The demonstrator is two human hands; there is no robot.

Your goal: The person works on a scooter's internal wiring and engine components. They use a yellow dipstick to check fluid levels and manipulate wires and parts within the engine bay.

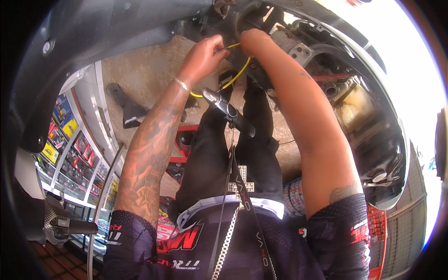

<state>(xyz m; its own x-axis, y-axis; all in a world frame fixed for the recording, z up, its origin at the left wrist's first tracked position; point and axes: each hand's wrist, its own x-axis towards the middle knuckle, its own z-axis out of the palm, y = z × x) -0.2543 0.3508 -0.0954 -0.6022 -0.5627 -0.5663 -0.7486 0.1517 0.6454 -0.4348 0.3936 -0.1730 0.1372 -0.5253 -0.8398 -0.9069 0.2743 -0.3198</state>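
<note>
My left hand [204, 57] is closed in a pinch, thumb and fingers pressed on a dark section of a thin yellow cable [241, 72]. Close beside it, my right hand [254, 43] is curled at the same cable, its fingertips mostly hidden. From there the cable loops down and left, passing behind a small black and silver light-like device [227, 110] that hangs from my neck on a lanyard [245, 200]. Both hands are next to the dark underside of a vehicle, likely a scooter or motorcycle.
A large dark body panel [116, 28] spans the upper left. At right are exposed engine parts [303, 53] and a yellowed plastic tank [357, 107]. A loose black part [125, 106] lies on the floor. A red tray [187, 135] stands by my legs; display shelves [74, 144] line the left.
</note>
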